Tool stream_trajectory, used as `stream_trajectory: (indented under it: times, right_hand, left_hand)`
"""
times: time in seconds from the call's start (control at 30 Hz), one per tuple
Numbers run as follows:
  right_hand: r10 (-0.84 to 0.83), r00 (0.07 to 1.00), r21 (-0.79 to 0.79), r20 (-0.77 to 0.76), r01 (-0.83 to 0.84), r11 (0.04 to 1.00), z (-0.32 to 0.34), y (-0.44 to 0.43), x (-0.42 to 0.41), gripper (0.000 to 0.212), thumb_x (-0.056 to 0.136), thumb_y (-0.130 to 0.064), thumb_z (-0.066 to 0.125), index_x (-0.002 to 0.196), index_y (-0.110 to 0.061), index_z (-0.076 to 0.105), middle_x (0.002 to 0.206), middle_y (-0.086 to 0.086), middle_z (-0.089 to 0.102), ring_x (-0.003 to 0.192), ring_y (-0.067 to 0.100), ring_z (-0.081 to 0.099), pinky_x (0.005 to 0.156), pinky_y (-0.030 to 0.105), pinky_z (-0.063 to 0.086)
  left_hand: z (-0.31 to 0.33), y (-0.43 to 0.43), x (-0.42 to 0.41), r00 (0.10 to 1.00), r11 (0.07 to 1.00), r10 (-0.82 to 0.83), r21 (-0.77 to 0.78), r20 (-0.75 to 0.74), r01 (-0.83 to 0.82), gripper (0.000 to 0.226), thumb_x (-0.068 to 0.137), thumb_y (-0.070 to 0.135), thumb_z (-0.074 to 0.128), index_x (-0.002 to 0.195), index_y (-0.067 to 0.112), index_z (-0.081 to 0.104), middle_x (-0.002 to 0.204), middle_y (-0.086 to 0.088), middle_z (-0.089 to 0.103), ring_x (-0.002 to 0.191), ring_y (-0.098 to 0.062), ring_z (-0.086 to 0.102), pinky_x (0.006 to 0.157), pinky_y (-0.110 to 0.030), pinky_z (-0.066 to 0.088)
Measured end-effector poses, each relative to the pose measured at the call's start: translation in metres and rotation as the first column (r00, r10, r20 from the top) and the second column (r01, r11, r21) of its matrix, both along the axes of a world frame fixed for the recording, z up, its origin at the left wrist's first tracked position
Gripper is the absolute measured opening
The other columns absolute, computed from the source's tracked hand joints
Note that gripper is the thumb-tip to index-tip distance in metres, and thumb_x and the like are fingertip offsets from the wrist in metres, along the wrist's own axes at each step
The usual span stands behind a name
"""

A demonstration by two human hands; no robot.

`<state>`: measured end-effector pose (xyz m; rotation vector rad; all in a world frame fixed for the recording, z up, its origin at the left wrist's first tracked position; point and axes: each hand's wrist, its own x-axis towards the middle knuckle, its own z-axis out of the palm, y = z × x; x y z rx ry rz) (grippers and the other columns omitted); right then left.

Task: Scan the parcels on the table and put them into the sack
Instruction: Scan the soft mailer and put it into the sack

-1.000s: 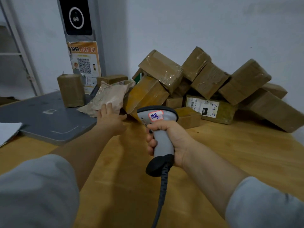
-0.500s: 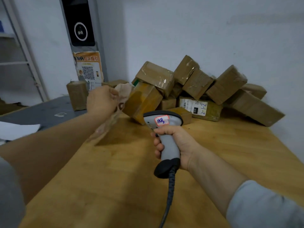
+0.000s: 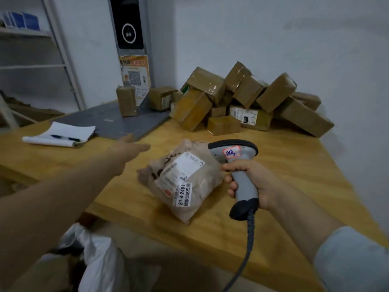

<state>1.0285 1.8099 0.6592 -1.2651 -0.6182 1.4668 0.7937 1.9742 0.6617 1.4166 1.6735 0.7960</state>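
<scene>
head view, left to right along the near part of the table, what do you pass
notepad → left hand → bagged parcel → scanner

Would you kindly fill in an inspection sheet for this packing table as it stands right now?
Surface: wooden table, with a grey mat at the back left.
Job's things: bag parcel label up near the front edge; pile of boxes against the wall; white sack below the table edge.
Clutter: notepad with pen.
Hands: left hand open, apart from the parcel; right hand grips the scanner.
Cables: scanner cable hangs from the handle.
Surroundings: QR poster; shelf on the left.
</scene>
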Motion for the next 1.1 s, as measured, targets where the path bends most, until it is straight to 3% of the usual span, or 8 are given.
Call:
stream_trajectory:
  times: [0.13, 0.2, 0.37, 0.53, 0.7, 0.9, 1.0, 1.1]
  right_hand:
    - [0.001, 1.000, -0.019, 0.005, -0.001, 1.000, -0.008, -0.012, -0.004, 0.015, 0.087, -0.007, 0.058, 0.100, -0.005, 0.053, 0.053, 0.007, 0.052, 0.033, 0.012, 0.045, 0.038, 0.021, 0.045]
    - [-0.003, 1.000, -0.018, -0.003, 0.003, 1.000, -0.010, -0.015, -0.004, 0.016, 0.087, -0.008, 0.058, 0.101, -0.004, 0.053, 0.053, 0.007, 0.051, 0.034, 0.012, 0.045, 0.038, 0.021, 0.045]
    - [-0.021, 1.000, -0.009, -0.005, 0.021, 1.000, -0.011, -0.020, 0.001, 0.015, 0.087, -0.009, 0.059, 0.100, -0.004, 0.054, 0.054, 0.007, 0.052, 0.035, 0.012, 0.045, 0.038, 0.021, 0.045]
    - [-0.048, 0.999, -0.011, -0.009, 0.047, 0.999, -0.008, -0.024, 0.008, 0.013, 0.087, -0.008, 0.058, 0.098, -0.004, 0.053, 0.054, 0.007, 0.052, 0.035, 0.012, 0.045, 0.038, 0.021, 0.045]
    - [-0.032, 0.999, -0.014, 0.042, 0.033, 0.999, -0.006, -0.022, 0.012, 0.013, 0.086, -0.008, 0.060, 0.096, -0.003, 0.053, 0.055, 0.008, 0.054, 0.035, 0.014, 0.046, 0.038, 0.024, 0.045]
    - [-0.006, 0.981, -0.030, 0.195, 0.012, 0.999, -0.002, -0.014, -0.002, 0.023, 0.086, -0.009, 0.063, 0.106, 0.001, 0.056, 0.073, 0.017, 0.068, 0.039, 0.017, 0.049, 0.042, 0.026, 0.047]
    - [-0.022, 0.968, -0.017, 0.250, 0.027, 0.999, -0.003, -0.015, -0.008, 0.025, 0.083, -0.008, 0.067, 0.104, 0.003, 0.058, 0.091, 0.020, 0.068, 0.041, 0.018, 0.051, 0.043, 0.028, 0.048]
    - [-0.008, 0.958, -0.027, 0.287, 0.017, 0.999, -0.005, -0.018, -0.011, 0.026, 0.083, -0.007, 0.068, 0.104, 0.004, 0.057, 0.095, 0.021, 0.065, 0.041, 0.019, 0.052, 0.042, 0.028, 0.048]
  left_hand:
    - [-0.031, -0.032, 0.000, 0.906, 0.858, -0.234, 0.364, -0.353, 0.363, 0.040, 0.087, 0.020, 0.068, 0.127, 0.023, 0.062, 0.141, -0.006, 0.044, 0.130, -0.023, 0.041, 0.100, -0.025, 0.035]
    - [-0.034, -0.054, 0.010, 0.764, 0.734, -0.442, 0.300, -0.470, 0.609, 0.040, 0.087, 0.034, 0.066, 0.125, 0.023, 0.063, 0.135, 0.000, 0.049, 0.126, -0.018, 0.046, 0.094, -0.020, 0.035]
    - [-0.049, -0.082, 0.044, 0.458, 0.762, -0.402, -0.012, -0.793, 0.647, 0.138, 0.033, 0.104, 0.023, 0.152, 0.036, 0.006, 0.154, -0.002, 0.019, 0.143, -0.025, 0.013, 0.113, -0.047, 0.020]
    - [-0.055, -0.084, 0.065, 0.299, 0.670, -0.365, -0.026, -0.881, 0.742, 0.070, 0.082, 0.056, 0.059, 0.144, 0.045, 0.028, 0.147, 0.000, 0.032, 0.137, -0.024, 0.025, 0.109, -0.044, 0.029]
    - [-0.047, -0.065, 0.035, 0.459, 0.588, -0.624, 0.008, -0.632, 0.809, 0.046, 0.092, 0.000, 0.054, 0.127, 0.029, 0.061, 0.144, 0.010, 0.046, 0.140, -0.012, 0.030, 0.116, -0.030, 0.018]
    - [-0.037, -0.060, 0.022, 0.938, 0.937, -0.290, 0.144, -0.190, 0.318, 0.014, 0.083, 0.014, 0.061, 0.093, 0.010, 0.070, 0.100, -0.010, 0.061, 0.097, -0.021, 0.054, 0.081, -0.028, 0.041]
    - [-0.036, -0.060, 0.026, 0.907, 0.965, -0.261, -0.077, -0.330, 0.249, 0.072, 0.078, 0.044, 0.073, 0.131, 0.000, 0.050, 0.128, -0.019, 0.053, 0.113, -0.030, 0.052, 0.084, -0.035, 0.043]
    - [-0.032, -0.060, 0.033, 0.889, 0.944, -0.311, -0.217, -0.335, 0.249, 0.085, 0.074, 0.045, 0.078, 0.136, 0.002, 0.038, 0.124, -0.012, 0.046, 0.103, -0.024, 0.047, 0.066, -0.028, 0.041]
